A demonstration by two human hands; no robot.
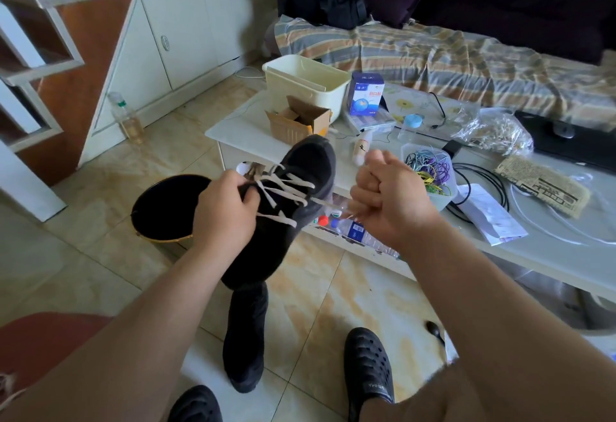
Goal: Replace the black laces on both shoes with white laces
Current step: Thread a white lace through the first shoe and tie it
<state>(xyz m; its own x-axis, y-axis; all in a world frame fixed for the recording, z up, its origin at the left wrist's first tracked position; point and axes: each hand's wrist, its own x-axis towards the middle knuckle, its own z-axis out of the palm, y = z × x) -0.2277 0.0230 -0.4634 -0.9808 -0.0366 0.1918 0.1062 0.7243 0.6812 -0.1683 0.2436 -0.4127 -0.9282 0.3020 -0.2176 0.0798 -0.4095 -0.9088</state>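
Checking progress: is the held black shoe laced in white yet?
Partly: white lace crisscrosses the black shoe; right hand pulls one end.

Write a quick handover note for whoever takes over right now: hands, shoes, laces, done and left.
Left hand: grips the raised black shoe at its side, thumb by the lacing.
Right hand: fist closed on the white lace, pulling it taut to the right.
Second shoe: on the floor below, between the feet; its laces cannot be made out.
Done: white lace crosses several rows of the raised shoe.
Left: probably finish threading and tighten this shoe, then check and relace the floor shoe. No black laces are in sight.
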